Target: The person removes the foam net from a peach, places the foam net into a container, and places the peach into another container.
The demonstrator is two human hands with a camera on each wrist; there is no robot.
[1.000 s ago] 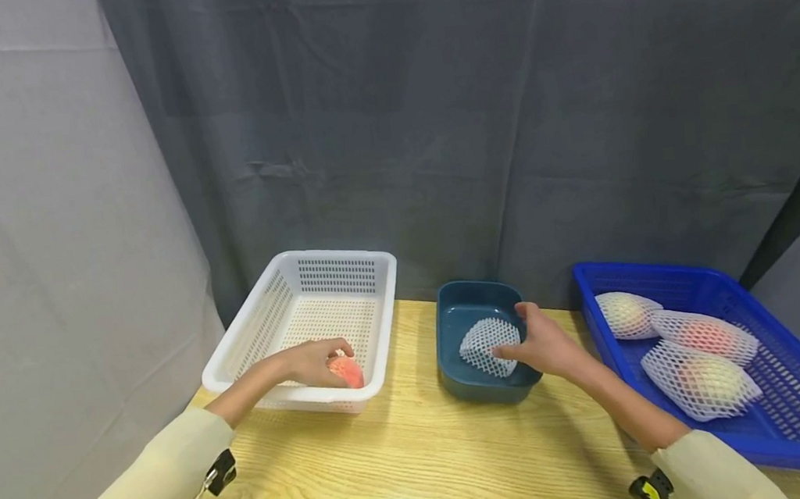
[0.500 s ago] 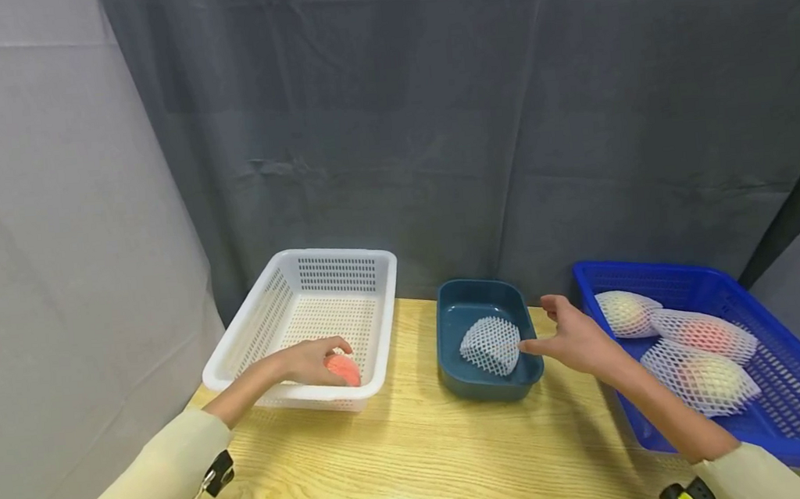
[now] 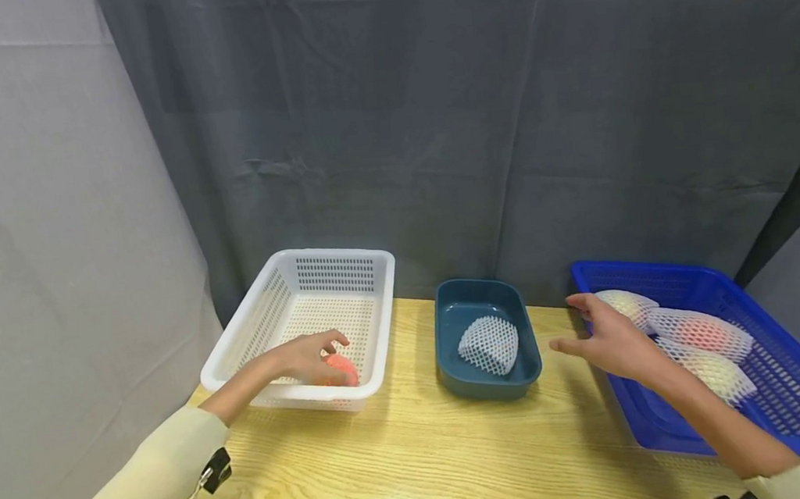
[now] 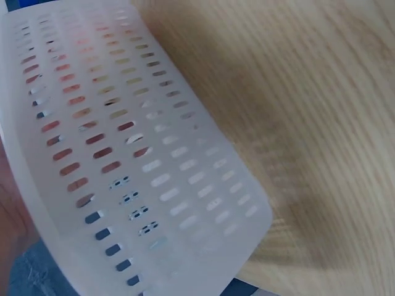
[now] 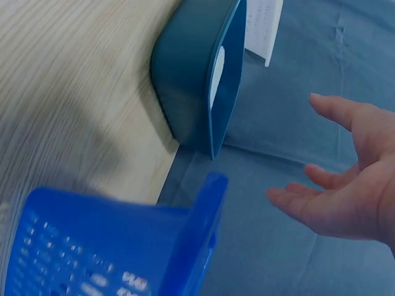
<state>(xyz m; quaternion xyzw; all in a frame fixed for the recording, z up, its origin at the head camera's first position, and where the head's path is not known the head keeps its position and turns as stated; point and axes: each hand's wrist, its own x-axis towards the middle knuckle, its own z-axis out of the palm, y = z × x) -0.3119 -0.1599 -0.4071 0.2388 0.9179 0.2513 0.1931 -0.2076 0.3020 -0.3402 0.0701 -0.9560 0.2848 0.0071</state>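
Observation:
My left hand (image 3: 303,359) reaches into the white basket (image 3: 389,305) beside a reddish peach (image 3: 343,368) near the front wall. Its fingers are spread over the fruit, with a gap between the upper finger and the peach; in the left wrist view the basket's wall hides most of the hand. My right hand (image 3: 615,346), thumb and fingers apart and holding nothing, hovers at the left rim of the blue basket (image 3: 795,336). In that basket lie peaches (image 3: 706,335) in white foam nets, partly hidden by the hand. A foam net (image 3: 490,344) lies in the teal bin (image 3: 488,388).
The containers stand on a light wooden table (image 3: 416,452), the teal bin between the two baskets. A dark grey curtain (image 3: 362,127) hangs close behind them, and a pale cloth (image 3: 53,230) borders the left side.
My right hand has left the foam net in the teal bin and moved right to the blue basket. The left hand stays in the white basket, its upper finger lifting off the peach.

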